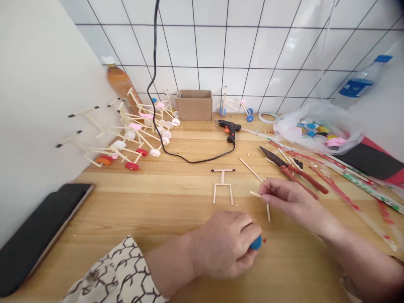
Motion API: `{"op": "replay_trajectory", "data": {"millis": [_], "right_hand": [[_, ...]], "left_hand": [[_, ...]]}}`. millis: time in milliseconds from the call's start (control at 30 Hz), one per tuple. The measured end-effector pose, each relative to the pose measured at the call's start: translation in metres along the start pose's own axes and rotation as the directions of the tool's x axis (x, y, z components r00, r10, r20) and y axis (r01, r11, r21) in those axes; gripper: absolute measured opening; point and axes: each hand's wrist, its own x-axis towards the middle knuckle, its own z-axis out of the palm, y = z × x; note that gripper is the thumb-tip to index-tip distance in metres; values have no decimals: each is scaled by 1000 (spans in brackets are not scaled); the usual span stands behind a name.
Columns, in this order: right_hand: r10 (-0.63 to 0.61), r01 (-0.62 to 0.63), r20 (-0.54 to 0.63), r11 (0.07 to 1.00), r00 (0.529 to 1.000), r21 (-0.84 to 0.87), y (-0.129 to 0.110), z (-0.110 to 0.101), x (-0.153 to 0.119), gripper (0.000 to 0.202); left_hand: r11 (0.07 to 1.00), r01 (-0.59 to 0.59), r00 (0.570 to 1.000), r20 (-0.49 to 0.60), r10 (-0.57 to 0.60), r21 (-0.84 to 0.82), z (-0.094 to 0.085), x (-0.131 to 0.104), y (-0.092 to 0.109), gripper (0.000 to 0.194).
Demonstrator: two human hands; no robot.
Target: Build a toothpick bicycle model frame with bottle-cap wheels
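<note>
My left hand [225,244] is closed around a blue bottle cap [256,243], low over the front of the wooden table. To its right, my right hand [290,202] pinches a short thin wooden stick [255,194] between thumb and fingers, its free end pointing left. Another long wooden stick [251,169] lies just beyond the right hand, and one more stick [269,213] shows below the fingers. Ahead of my left hand, a small frame of glued sticks [222,184] with a black-tipped crossbar lies flat on the table.
Several stick models with cap wheels [135,134] stand at left. A glue gun [229,128] trails a black cable [192,161] across the middle. Red-handled pliers [292,170] lie at right, near a plastic bag of caps [318,128]. A phone [41,231] lies front left; a cardboard box [194,106] stands behind.
</note>
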Motion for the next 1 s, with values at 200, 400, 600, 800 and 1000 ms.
{"op": "replay_trajectory", "data": {"millis": [200, 400, 600, 800, 1000], "right_hand": [[194, -135, -70, 859, 979, 493, 11, 1, 4, 26], [204, -134, -60, 810, 977, 571, 8, -3, 4, 24], [105, -48, -154, 940, 982, 339, 9, -9, 4, 19], [-118, 107, -169, 992, 978, -72, -4, 7, -1, 14], [-180, 171, -30, 965, 983, -199, -13, 30, -8, 14]], "left_hand": [[1000, 18, 1000, 13, -18, 9, 1, 0, -1, 17], [999, 44, 999, 25, -43, -14, -1, 0, 0, 18], [1000, 13, 998, 66, -15, 29, -1, 0, 0, 20], [991, 130, 937, -324, -130, -23, -8, -3, -8, 20], [986, 125, 915, -398, -69, 114, -13, -6, -11, 14]]}}
